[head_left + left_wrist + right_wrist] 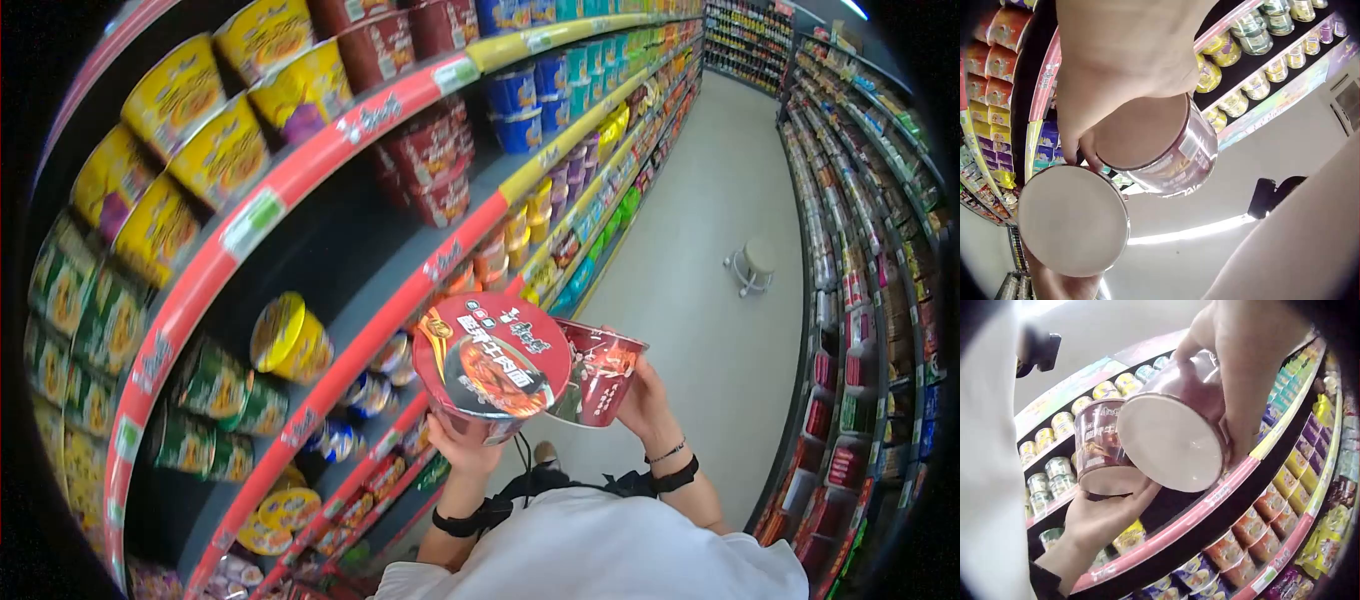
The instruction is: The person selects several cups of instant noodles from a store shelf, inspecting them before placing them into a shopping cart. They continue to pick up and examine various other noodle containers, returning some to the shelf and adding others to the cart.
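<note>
Two dark red noodle cups are held side by side in front of the body. The left hand [468, 446] holds one cup [492, 352] from below, its printed lid facing up in the head view. The right hand [645, 402] grips the second cup [603, 378], which is tilted, around its side. In the left wrist view both pale cup bottoms show, the left hand's fingers [1088, 153] beside its cup [1194, 153]. In the right wrist view the right hand [1235, 369] has its thumb and fingers around its cup [1169, 440], close against the other cup [1099, 434].
Shelves on the left hold yellow cups [175, 85], green cups [110, 325] and a stack of dark red cups [430, 165]. A lone yellow cup [291, 338] lies tilted on the middle shelf. A round stool [755, 262] stands in the aisle, with packed shelves [860, 300] on the right.
</note>
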### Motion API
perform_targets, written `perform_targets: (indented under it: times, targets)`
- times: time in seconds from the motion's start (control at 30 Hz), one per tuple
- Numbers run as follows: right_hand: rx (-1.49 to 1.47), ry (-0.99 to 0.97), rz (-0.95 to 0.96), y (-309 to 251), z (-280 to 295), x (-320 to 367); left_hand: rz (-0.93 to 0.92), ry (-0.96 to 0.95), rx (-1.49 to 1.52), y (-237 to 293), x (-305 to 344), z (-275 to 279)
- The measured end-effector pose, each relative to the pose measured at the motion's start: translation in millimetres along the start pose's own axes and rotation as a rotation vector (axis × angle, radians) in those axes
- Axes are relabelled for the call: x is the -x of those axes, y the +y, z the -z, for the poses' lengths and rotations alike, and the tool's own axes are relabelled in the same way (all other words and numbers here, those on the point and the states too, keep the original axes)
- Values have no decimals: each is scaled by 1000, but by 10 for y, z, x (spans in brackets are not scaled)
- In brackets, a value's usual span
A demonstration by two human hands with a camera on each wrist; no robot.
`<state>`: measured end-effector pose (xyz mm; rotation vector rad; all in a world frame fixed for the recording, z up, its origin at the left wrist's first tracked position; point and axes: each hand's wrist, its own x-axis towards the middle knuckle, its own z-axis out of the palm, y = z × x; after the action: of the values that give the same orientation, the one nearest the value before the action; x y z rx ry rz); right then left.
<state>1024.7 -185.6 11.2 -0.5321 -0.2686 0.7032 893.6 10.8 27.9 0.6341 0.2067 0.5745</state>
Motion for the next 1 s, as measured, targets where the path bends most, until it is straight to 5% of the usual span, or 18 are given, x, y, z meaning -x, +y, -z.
perform_targets:
  times: [0.13, 0.3, 0.37, 0.53, 0.6, 0.7, 0.83, 1.0]
  targets:
    - [82, 118, 132, -274, 172, -653, 102, -70, -105, -207, -745, -113]
    - [364, 96, 392, -579, 219, -1586, -53, -217, -193, -492, -1260, -53]
    - [381, 103, 379, -690, 144, -2020, -184, 18, -237, -558, -1388, -140]
    - [576, 57, 442, -822, -47, -3241, -419, 198, -131, -699, -1730, -195]
    - [906, 68, 738, -810, -77, -3723, -538, 266, -111, -766, -1918, -320]
    - [1058, 63, 845, -727, -82, -4225, -602, 409, -40, -868, -1989, -561]
    - [1089, -54, 944, -549, 10, -4573, -714, 549, -160, -1076, -2119, -752]
    - [1155, -225, 800, -619, 118, -4528, -864, 548, -195, -1380, -2136, -727]
